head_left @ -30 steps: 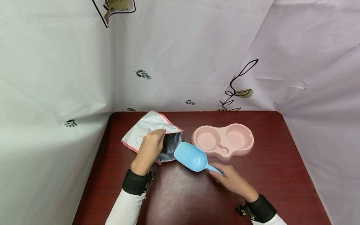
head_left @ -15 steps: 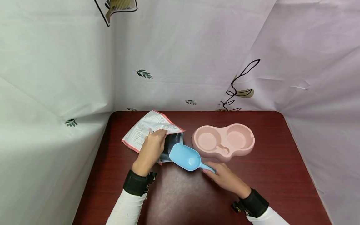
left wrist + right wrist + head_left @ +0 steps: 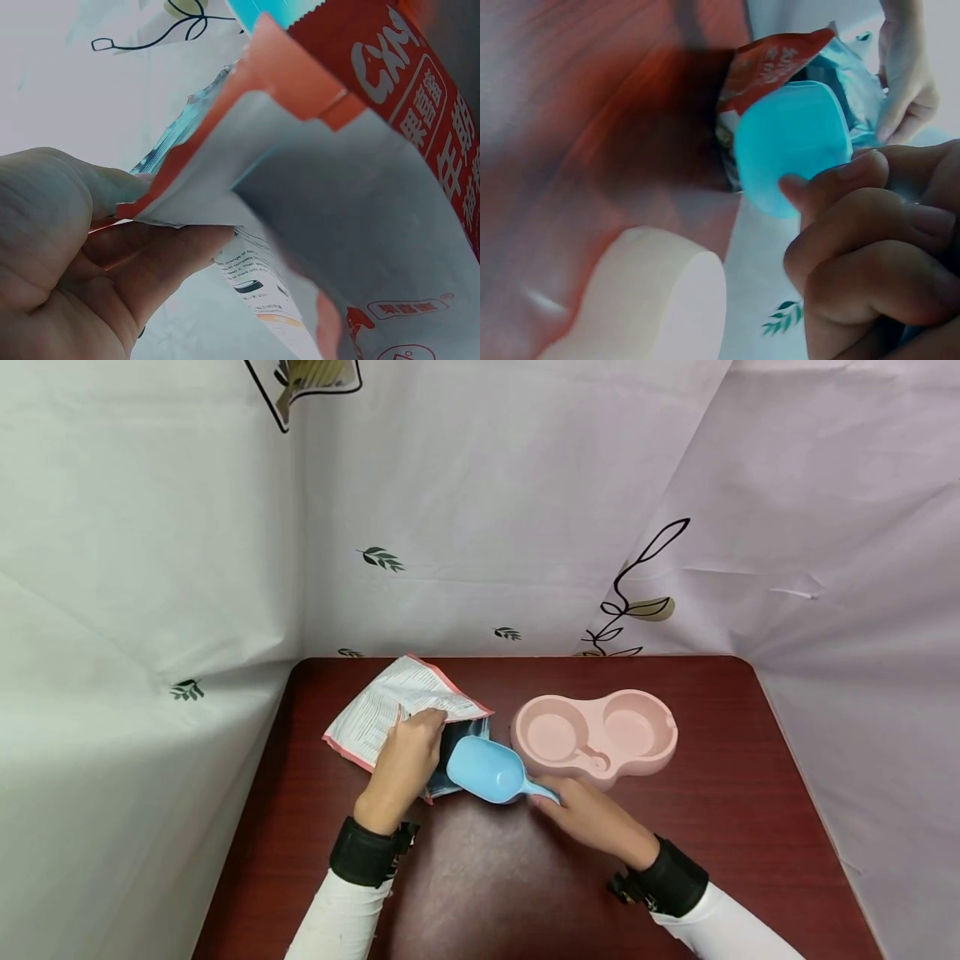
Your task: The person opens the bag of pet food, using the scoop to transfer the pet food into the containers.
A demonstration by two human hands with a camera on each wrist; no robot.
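My left hand pinches the upper edge of the mouth of a red-and-white printed bag that lies on the table. In the left wrist view the thumb and fingers hold the bag's folded rim, and the bag's mouth gapes. The right hand grips a light blue scoop by its handle. The scoop's wide front overlaps the bag's dark mouth in the head view. In the right wrist view its bowl is right at the silvery inside of the bag, and nothing shows in it.
A pink double bowl with two round hollows stands just right of the scoop. The dark red table ends at a pale patterned cloth behind and at both sides.
My right hand has moved left with the scoop, bringing its front over the bag's mouth. The left hand keeps its hold on the bag and has barely moved.
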